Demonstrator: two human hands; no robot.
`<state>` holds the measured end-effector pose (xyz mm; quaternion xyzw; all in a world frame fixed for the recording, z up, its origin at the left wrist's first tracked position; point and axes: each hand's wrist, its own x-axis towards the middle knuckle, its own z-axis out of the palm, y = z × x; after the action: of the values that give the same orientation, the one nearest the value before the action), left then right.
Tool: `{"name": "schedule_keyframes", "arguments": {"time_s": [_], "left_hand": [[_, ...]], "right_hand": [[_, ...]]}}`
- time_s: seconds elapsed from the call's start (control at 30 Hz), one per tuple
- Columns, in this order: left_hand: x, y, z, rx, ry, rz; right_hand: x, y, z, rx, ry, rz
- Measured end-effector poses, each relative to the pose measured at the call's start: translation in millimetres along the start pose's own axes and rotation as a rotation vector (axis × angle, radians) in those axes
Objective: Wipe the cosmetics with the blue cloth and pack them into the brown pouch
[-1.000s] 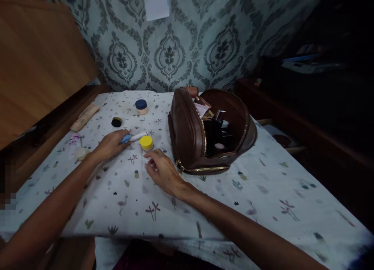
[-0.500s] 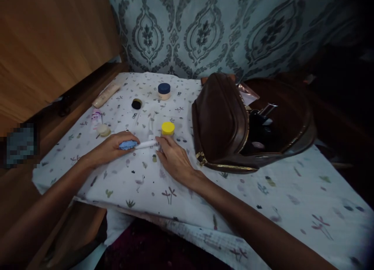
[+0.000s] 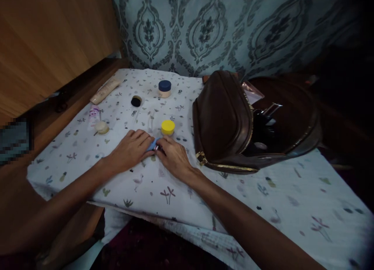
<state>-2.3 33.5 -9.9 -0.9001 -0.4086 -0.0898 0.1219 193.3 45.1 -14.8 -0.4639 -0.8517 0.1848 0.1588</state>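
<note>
Both my hands meet over a small blue-capped white tube (image 3: 152, 145) on the patterned tablecloth (image 3: 263, 192). My left hand (image 3: 132, 148) lies over its blue end with fingers curled down on it. My right hand (image 3: 172, 156) pinches the other end, most of the tube hidden between the fingers. A yellow-lidded jar (image 3: 167, 127) stands just beyond my right fingertips. An open brown zip pouch (image 3: 224, 122) full of cosmetics rests to the right.
Farther back lie a blue-lidded jar (image 3: 164, 88), a small black pot (image 3: 136, 101), a beige tube (image 3: 104, 90), a pink-white tube (image 3: 94, 116) and a cream round lid (image 3: 102, 127). A wooden board (image 3: 52, 40) rises at the left; patterned wall behind.
My hands have closed in on the blue-capped tube from both ends, covering its white body. The view swung left and lower since one second ago.
</note>
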Motion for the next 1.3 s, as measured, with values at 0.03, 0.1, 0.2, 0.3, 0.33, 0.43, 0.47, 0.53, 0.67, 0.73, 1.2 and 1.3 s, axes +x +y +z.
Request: {"name": "schedule_keyframes", "arguments": {"time_s": [0.03,0.1,0.2,0.3,0.33,0.43,0.47,0.53,0.67,0.73,1.2,1.3], "left_hand": [[-2.7,-6.9,1.0,-0.005,-0.011,-0.006],[-9.9,-23.4,1.1,-0.068,-0.032,-0.038],[-20.2,-44.1,-0.2,-0.209,-0.017,-0.128],[-25.0,-51.3,0.2,-0.283,0.003,-0.214],[-25.4,-50.9,0.6,-0.291,-0.002,-0.23],[-25.3,-45.3,1.5,-0.292,0.018,-0.272],[-25.3,-43.0,1.6,-0.29,0.035,-0.286],[-25.9,-39.1,1.7,-0.27,0.054,-0.304],[-24.8,-32.1,2.2,-0.149,0.085,-0.277],[-21.9,-27.8,2.7,-0.095,0.138,-0.221],[-17.9,-26.6,2.8,-0.245,0.005,-0.18],[-17.2,-24.4,2.6,-0.339,0.015,-0.177]], "right_hand": [[0.0,-0.3,-0.3,0.008,-0.003,0.001],[-0.1,-0.6,-0.5,0.019,-0.009,0.012],[-0.6,-0.2,-0.1,0.029,-0.002,0.023],[-1.2,0.6,0.1,0.046,0.009,0.029],[-1.3,0.7,0.2,0.052,0.011,0.033],[-1.6,0.3,1.0,0.072,0.012,0.038],[-1.6,0.0,1.5,0.077,0.014,0.038],[-1.5,-0.6,2.6,0.077,0.018,0.033],[-1.3,-0.9,3.5,0.066,0.032,0.018],[-1.4,0.2,2.7,0.105,0.043,0.021],[-5.7,11.0,0.0,0.583,0.175,-0.033],[-6.7,9.2,0.0,0.636,0.188,-0.049]]}}
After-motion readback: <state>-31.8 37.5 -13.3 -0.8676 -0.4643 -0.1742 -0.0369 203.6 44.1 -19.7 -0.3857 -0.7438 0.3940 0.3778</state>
